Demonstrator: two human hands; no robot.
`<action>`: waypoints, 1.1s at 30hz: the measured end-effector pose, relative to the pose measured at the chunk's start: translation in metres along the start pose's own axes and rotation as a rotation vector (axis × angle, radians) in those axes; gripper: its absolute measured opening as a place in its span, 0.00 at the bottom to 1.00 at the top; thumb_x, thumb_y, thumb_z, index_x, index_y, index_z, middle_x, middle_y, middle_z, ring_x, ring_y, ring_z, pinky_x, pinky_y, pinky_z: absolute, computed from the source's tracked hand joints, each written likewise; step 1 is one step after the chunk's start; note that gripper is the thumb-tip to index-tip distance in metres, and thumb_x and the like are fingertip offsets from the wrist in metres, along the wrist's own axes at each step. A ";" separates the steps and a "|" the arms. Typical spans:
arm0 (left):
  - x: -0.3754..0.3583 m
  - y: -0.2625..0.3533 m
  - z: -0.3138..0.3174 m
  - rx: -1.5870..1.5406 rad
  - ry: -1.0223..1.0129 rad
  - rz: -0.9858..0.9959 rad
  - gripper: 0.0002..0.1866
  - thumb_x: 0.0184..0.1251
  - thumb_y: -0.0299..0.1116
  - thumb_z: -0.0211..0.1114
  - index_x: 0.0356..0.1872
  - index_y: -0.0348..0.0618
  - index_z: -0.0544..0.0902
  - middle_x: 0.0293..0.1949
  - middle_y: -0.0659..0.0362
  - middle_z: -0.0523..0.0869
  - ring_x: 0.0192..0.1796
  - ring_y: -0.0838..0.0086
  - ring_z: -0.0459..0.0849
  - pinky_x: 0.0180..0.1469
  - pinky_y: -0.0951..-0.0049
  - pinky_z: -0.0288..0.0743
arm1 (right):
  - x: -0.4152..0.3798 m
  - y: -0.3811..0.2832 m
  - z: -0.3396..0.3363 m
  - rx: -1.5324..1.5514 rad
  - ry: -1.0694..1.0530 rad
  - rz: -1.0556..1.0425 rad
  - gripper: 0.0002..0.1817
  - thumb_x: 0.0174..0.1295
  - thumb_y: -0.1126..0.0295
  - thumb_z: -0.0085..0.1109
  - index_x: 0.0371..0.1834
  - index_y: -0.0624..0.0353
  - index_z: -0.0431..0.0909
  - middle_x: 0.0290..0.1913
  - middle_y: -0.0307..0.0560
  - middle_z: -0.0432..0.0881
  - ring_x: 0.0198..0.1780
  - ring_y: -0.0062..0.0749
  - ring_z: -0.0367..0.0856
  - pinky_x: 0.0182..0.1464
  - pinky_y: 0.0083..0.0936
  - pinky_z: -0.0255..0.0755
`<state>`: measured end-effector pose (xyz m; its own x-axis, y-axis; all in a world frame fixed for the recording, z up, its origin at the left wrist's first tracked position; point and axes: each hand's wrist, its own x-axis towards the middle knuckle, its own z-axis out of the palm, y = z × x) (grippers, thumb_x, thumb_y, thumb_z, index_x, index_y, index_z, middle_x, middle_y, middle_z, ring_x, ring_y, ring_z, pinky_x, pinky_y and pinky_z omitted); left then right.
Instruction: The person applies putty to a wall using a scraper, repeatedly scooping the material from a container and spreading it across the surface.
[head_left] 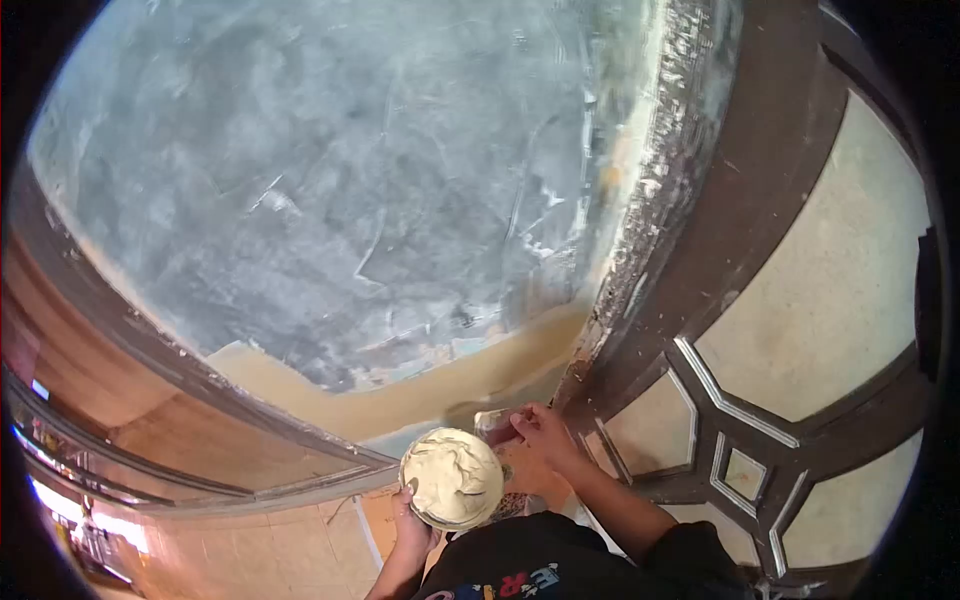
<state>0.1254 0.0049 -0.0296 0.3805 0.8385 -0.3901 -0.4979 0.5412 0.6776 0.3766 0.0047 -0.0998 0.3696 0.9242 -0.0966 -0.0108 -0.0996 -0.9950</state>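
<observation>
My left hand [412, 522] grips a round tub by its side, low in front of my body. Thick cream-coloured putty [452, 476] fills the tub to the top, its surface ridged. Just right of the tub, my right hand [543, 437] is closed around a putty knife [494, 426] with a reddish-brown part showing; some pale putty appears on its upper edge. Ahead of both hands rises a grey-blue wall panel [330, 170], smeared and scraped. A tan band of filler [470, 378] runs along its lower edge.
Right of the panel is a dark wooden frame [690, 270], its inner edge splashed white. Beyond it stands a panelled door [810, 260] with pale insets. Brown wood trim [180, 365] borders the left. Below lies a tiled floor [260, 550].
</observation>
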 end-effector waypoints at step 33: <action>0.027 -0.024 0.000 0.030 0.111 0.072 0.36 0.56 0.52 0.47 0.63 0.39 0.64 0.62 0.50 0.70 0.62 0.59 0.70 0.64 0.61 0.65 | 0.075 0.046 -0.039 0.631 0.266 0.312 0.21 0.66 0.50 0.49 0.49 0.55 0.65 0.30 0.42 0.72 0.25 0.32 0.80 0.26 0.23 0.78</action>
<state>0.1480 0.0140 -0.0561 0.2552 0.8779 -0.4052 -0.4969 0.4786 0.7239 0.4404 0.0548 -0.1514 0.4733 0.7593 -0.4466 -0.6525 -0.0385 -0.7568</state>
